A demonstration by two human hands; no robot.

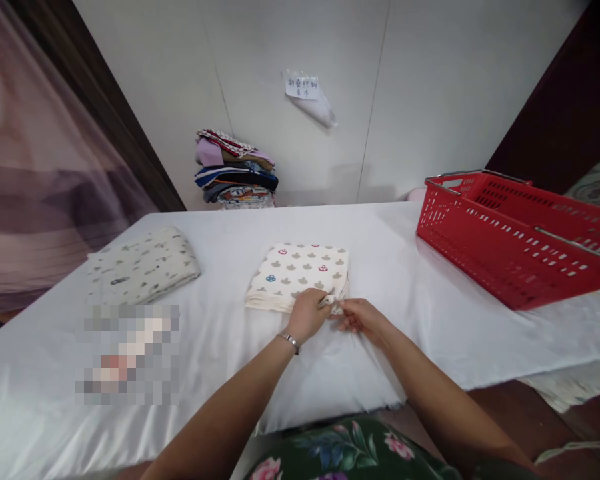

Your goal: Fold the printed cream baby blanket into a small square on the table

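Observation:
A cream cloth (pixel 300 270) with grey, red and blue mushroom-like prints lies folded in a near square on the white-covered table. My left hand (pixel 309 315) has its fingers closed on the near right corner of this cloth, where the fabric is bunched. Just to the right, my right hand (pixel 361 316) pinches the edge of the same corner, its fingers bent. The two hands are close together, with a small bit of fabric between them.
Another folded cloth (pixel 145 267) with small dark prints lies at the left, above a pixelated patch. A red plastic basket (pixel 510 253) stands at the right. Folded clothes (pixel 236 175) are piled against the wall (pixel 420 87), which bears a paper note (pixel 303 89).

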